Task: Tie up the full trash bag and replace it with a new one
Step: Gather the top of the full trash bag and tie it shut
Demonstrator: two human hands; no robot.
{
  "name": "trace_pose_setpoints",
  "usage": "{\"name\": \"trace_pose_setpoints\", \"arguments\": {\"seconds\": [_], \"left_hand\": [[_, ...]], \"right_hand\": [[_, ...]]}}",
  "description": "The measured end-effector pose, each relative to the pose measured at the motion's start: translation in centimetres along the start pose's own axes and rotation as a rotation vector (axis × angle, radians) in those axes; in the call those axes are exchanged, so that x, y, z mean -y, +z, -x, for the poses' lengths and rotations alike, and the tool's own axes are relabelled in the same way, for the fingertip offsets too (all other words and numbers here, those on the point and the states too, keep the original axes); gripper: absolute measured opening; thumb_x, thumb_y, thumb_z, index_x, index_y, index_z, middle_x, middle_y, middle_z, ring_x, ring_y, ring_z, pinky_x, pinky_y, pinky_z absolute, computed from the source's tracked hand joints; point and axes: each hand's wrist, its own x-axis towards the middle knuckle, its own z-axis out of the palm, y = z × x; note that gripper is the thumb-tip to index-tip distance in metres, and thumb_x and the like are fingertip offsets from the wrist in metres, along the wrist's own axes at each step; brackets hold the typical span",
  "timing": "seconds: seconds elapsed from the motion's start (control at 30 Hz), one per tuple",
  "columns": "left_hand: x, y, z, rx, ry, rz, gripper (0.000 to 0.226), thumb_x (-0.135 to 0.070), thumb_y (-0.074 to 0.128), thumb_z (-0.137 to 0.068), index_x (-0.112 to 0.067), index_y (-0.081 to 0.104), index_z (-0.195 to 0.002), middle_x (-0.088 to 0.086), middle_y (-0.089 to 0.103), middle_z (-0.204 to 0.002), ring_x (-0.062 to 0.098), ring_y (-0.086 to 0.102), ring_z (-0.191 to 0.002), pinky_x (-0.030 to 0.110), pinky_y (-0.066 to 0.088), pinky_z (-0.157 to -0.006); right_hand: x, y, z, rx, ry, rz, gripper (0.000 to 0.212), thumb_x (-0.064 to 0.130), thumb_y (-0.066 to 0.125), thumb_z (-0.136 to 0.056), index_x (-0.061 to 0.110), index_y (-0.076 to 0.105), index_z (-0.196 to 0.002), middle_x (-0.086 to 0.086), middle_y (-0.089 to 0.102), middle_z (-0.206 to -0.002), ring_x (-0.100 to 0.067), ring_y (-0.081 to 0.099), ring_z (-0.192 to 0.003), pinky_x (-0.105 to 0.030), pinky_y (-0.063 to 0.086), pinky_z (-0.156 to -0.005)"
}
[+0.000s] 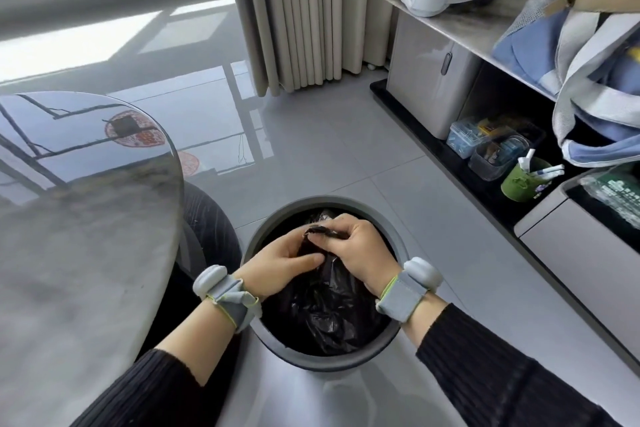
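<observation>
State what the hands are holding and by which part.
Both the left hand and the right hand pinch the gathered top of the black trash bag, which sits inside the grey bin.

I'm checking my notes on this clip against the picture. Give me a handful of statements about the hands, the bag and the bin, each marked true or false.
1. Both hands grip the black trash bag. True: the left hand and the right hand pinch its gathered top.
2. The bag has been lifted out onto the floor. False: it sits inside the grey bin.
3. Each wrist carries a grey strapped device. True.
4. The bin stands on the round table. False: it stands on the tiled floor beside the table.
5. A new white bag already lines the bin. False: only the black bag shows in it.
</observation>
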Motion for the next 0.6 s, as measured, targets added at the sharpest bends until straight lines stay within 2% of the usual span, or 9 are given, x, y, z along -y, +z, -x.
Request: {"name": "trace_pose_setpoints", "arguments": {"seconds": [0.07, 0.13, 0.17, 0.23, 0.33, 0.4, 0.47, 0.53, 0.6], "left_hand": [[0.3, -0.1, -0.3, -0.021, -0.017, -0.258, 0.018, -0.006, 0.052, -0.093, 0.003, 0.061, -0.105, 0.010, 0.063, -0.095, 0.018, 0.057, -0.089, 0.044, 0.046, -0.092], [0.5, 0.5, -0.4, -0.119, -0.028, -0.210, 0.019, -0.010, 0.050, -0.095, 0.001, 0.063, -0.086, 0.011, 0.058, -0.082, 0.018, 0.051, -0.078, 0.042, 0.045, -0.079], [0.4, 1.0, -0.4, -0.191, -0.040, -0.078, 0.021, -0.010, 0.047, -0.096, -0.003, 0.062, -0.082, 0.011, 0.060, -0.081, 0.019, 0.053, -0.078, 0.040, 0.045, -0.078], [0.4, 1.5, -0.4, -0.339, -0.076, 0.275, 0.026, -0.011, 0.042, -0.098, -0.010, 0.062, -0.081, 0.011, 0.068, -0.083, 0.022, 0.063, -0.080, 0.036, 0.051, -0.081], [0.0, 1.3, -0.6, -0.420, -0.114, 0.706, 0.032, -0.013, 0.034, -0.100, -0.010, 0.054, -0.075, 0.015, 0.072, -0.077, 0.025, 0.070, -0.076, 0.037, 0.057, -0.073], [-0.3, 1.1, -0.9, -0.449, -0.151, 0.840, 0.032, -0.012, 0.030, -0.100, -0.010, 0.050, -0.075, 0.011, 0.071, -0.064, 0.023, 0.073, -0.068, 0.038, 0.058, -0.065], [-0.7, 1.0, -1.2, -0.477, -0.192, 0.936, 0.032, -0.012, 0.028, -0.099, -0.012, 0.048, -0.074, 0.003, 0.063, -0.051, 0.020, 0.073, -0.065, 0.042, 0.054, -0.071], [-0.9, 0.7, -1.5, -0.504, -0.205, 0.979, 0.032, -0.012, 0.027, -0.099, -0.013, 0.046, -0.073, 0.000, 0.056, -0.046, 0.019, 0.074, -0.065, 0.043, 0.049, -0.080], [-1.2, 0.6, -1.6, -0.483, -0.185, 1.005, 0.040, -0.014, 0.025, -0.099, -0.011, 0.052, -0.070, 0.002, 0.065, -0.051, 0.021, 0.074, -0.067, 0.046, 0.049, -0.080]], "right_hand": [[-0.1, 0.0, 0.0, 0.007, 0.002, 0.019, 0.021, 0.016, 0.075, -0.076, 0.035, 0.071, -0.069, 0.010, 0.053, -0.074, -0.009, 0.055, -0.075, -0.022, 0.044, -0.076], [-0.1, 0.1, 0.1, 0.002, 0.036, -0.016, 0.015, 0.017, 0.073, -0.078, 0.032, 0.071, -0.075, 0.008, 0.055, -0.075, -0.010, 0.055, -0.075, -0.025, 0.045, -0.078], [0.0, 0.1, 0.2, -0.008, 0.070, -0.050, 0.008, 0.020, 0.072, -0.080, 0.027, 0.070, -0.084, 0.006, 0.059, -0.078, -0.011, 0.058, -0.077, -0.027, 0.047, -0.080], [0.3, -0.4, 0.1, -0.048, 0.138, -0.026, 0.021, 0.031, 0.067, -0.083, 0.021, 0.062, -0.102, 0.002, 0.067, -0.093, -0.015, 0.063, -0.094, -0.029, 0.048, -0.089], [1.0, -0.6, 0.4, -0.036, 0.194, 0.322, 0.021, 0.040, 0.051, -0.091, 0.023, 0.053, -0.104, 0.007, 0.056, -0.112, -0.019, 0.051, -0.117, -0.024, 0.038, -0.092], [1.0, -0.1, 0.7, 0.084, 0.262, 0.510, 0.036, 0.039, 0.041, -0.095, 0.013, 0.050, -0.119, -0.007, 0.046, -0.127, -0.026, 0.048, -0.119, -0.025, 0.035, -0.091], [1.0, -0.1, 0.8, 0.113, 0.259, 0.580, 0.033, 0.033, 0.038, -0.097, 0.010, 0.056, -0.113, -0.014, 0.051, -0.124, -0.027, 0.054, -0.107, -0.022, 0.034, -0.082], [1.7, -0.7, 1.0, 0.063, 0.195, 0.563, 0.025, 0.025, 0.039, -0.097, 0.017, 0.061, -0.088, -0.008, 0.062, -0.099, -0.019, 0.055, -0.081, -0.021, 0.033, -0.072], [1.8, -1.4, 1.1, 0.039, 0.120, 0.533, 0.023, 0.022, 0.042, -0.096, 0.019, 0.057, -0.078, 0.004, 0.058, -0.077, -0.011, 0.049, -0.065, -0.024, 0.034, -0.069]]}}
